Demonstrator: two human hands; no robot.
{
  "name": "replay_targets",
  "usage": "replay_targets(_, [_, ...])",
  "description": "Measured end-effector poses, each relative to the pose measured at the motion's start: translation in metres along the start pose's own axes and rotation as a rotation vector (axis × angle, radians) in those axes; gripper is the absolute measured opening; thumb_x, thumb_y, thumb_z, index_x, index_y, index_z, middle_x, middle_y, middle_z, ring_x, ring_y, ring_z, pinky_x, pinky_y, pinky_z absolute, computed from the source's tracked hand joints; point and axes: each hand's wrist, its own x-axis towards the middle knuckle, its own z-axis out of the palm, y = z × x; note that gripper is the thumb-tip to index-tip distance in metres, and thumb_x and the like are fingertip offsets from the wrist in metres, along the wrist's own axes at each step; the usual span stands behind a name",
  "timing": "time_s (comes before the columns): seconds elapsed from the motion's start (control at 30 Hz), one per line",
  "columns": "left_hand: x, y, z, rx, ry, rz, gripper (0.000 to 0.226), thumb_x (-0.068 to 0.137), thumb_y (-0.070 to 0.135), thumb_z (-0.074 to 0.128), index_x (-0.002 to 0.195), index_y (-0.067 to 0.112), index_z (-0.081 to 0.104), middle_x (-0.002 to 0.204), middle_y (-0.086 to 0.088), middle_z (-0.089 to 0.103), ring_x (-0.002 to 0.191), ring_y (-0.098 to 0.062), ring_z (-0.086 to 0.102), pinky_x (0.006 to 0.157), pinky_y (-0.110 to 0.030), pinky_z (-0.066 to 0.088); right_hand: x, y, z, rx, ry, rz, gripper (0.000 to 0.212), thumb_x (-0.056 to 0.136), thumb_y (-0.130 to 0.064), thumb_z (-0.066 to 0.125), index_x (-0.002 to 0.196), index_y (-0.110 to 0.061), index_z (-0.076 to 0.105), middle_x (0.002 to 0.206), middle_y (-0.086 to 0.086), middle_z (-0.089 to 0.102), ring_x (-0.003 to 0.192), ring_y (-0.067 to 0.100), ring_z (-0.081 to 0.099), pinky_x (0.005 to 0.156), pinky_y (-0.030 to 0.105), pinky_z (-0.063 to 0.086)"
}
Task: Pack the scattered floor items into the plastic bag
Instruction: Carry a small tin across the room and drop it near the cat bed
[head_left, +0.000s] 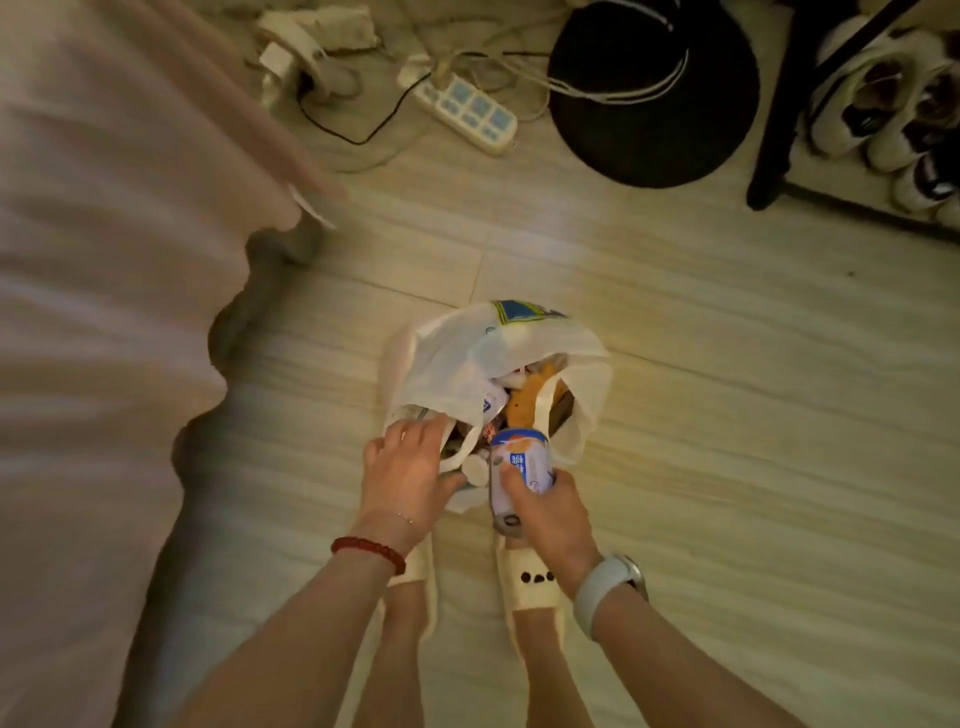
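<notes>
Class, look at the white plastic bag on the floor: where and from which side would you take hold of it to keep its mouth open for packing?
Probably the near rim of the plastic bag, from above on the person's side. The bag sags limp, so only the rim holds the mouth open. The left hand already rests there, while the right hand brings the can to the opening.

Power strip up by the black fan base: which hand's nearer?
Left, slightly. Left hand holds the bag rim, right hand grips the can; both sit well below the power strip.

bag (467, 358) contents jumbled, unclear (shoes (883, 104) cut off right)
</notes>
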Motion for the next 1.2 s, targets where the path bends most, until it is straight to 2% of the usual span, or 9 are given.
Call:
replay_targets(0.1, [0.02, -0.015, 0.013, -0.103, 0.131, 0.099, 0.026, 0.067, 0.021, 0.068, 0.093, 0.016, 0.068, 0.08, -0.007, 0.071, 0.077, -0.024, 0.066, 0.074, -0.03, 0.04, 0.019, 0.006, 0.017, -0.002, 0.05, 0.014, 0.048, 0.077, -0.048, 0.063, 0.109, -0.016, 0.047, 0.098, 0.003, 0.06, 0.096, 0.028, 0.061, 0.088, 0.043, 0.05])
replay_targets(0.17, [0.022, -0.018, 0.004, -0.28, 0.204, 0.112, 0.012, 0.07, 0.02, 0.068, 0.08, 0.012, 0.069, 0.067, -0.006, 0.068, 0.06, -0.021, 0.061, 0.059, -0.027, 0.044, 0.023, 0.002, 0.025, 0.011, 0.094, -0.013, 0.051, 0.078, -0.045, 0.064, 0.115, -0.016, 0.045, 0.096, 0.0, 0.057, 0.095, 0.025, 0.059, 0.089, 0.039, 0.049])
replay_targets(0.27, [0.022, -0.019, -0.022, -0.528, 0.257, -0.031, 0.012, 0.079, 0.019, 0.069, 0.076, 0.008, 0.063, 0.063, -0.003, 0.06, 0.057, -0.013, 0.049, 0.055, -0.023, 0.039, 0.028, -0.015, 0.031, 0.098, 0.184, -0.106, 0.055, 0.077, -0.038, 0.067, 0.12, -0.015, 0.042, 0.102, 0.005, 0.061, 0.091, 0.023, 0.059, 0.082, 0.033, 0.048])
replay_targets(0.4, [0.036, -0.024, -0.052, -0.663, 0.334, -0.126, 0.01, 0.086, 0.021, 0.059, 0.08, 0.013, 0.058, 0.063, 0.005, 0.058, 0.062, -0.002, 0.057, 0.053, -0.008, 0.042, 0.044, -0.039, 0.03, 0.05, 0.215, -0.29, 0.055, 0.075, -0.037, 0.069, 0.119, -0.015, 0.044, 0.11, 0.007, 0.062, 0.093, 0.021, 0.06, 0.078, 0.033, 0.05])
replay_targets(0.7, [0.062, -0.028, -0.082, -0.799, 0.402, -0.114, 0.008, 0.088, 0.011, 0.056, 0.083, 0.006, 0.058, 0.062, -0.002, 0.056, 0.051, -0.001, 0.055, 0.047, -0.009, 0.045, 0.059, -0.067, 0.048, -0.629, 0.068, -0.774, 0.067, 0.075, -0.034, 0.069, 0.129, -0.008, 0.039, 0.124, 0.014, 0.051, 0.113, 0.032, 0.045, 0.095, 0.038, 0.034])
replay_targets(0.83, [0.065, -0.031, -0.082, -0.821, 0.396, -0.133, 0.008, 0.088, 0.014, 0.056, 0.081, 0.01, 0.058, 0.064, -0.002, 0.057, 0.051, -0.002, 0.055, 0.047, -0.013, 0.049, 0.067, -0.056, 0.066, -0.898, -0.084, -0.84, 0.058, 0.075, -0.029, 0.069, 0.122, -0.006, 0.045, 0.125, 0.015, 0.048, 0.113, 0.032, 0.045, 0.094, 0.04, 0.037])
replay_targets(0.93, [0.061, -0.034, -0.078, -0.844, 0.381, -0.133, 0.014, 0.087, 0.014, 0.057, 0.074, 0.019, 0.057, 0.063, -0.003, 0.058, 0.051, -0.004, 0.055, 0.046, -0.014, 0.048, 0.071, -0.045, 0.084, -1.04, 0.075, -0.856, 0.054, 0.053, -0.047, 0.078, 0.091, -0.013, 0.06, 0.095, 0.007, 0.065, 0.084, 0.026, 0.061, 0.069, 0.036, 0.05])
replay_targets(1.03, [0.056, -0.039, -0.072, -0.826, 0.346, -0.131, 0.01, 0.087, 0.015, 0.057, 0.077, 0.017, 0.058, 0.064, -0.002, 0.058, 0.052, -0.002, 0.055, 0.047, -0.01, 0.047, 0.076, -0.041, 0.098, -1.072, 0.179, -0.809, 0.057, 0.042, -0.061, 0.077, 0.079, -0.021, 0.062, 0.085, -0.001, 0.068, 0.072, 0.018, 0.062, 0.062, 0.028, 0.048])
replay_targets(1.2, [0.052, -0.042, -0.067, -0.781, 0.327, -0.145, 0.008, 0.088, 0.015, 0.056, 0.08, 0.014, 0.057, 0.066, -0.005, 0.058, 0.056, -0.009, 0.056, 0.047, -0.004, 0.042, 0.078, -0.029, 0.112, -0.883, 0.087, -0.666, 0.056, 0.069, -0.039, 0.072, 0.111, -0.007, 0.053, 0.121, 0.013, 0.054, 0.106, 0.032, 0.051, 0.08, 0.042, 0.047])
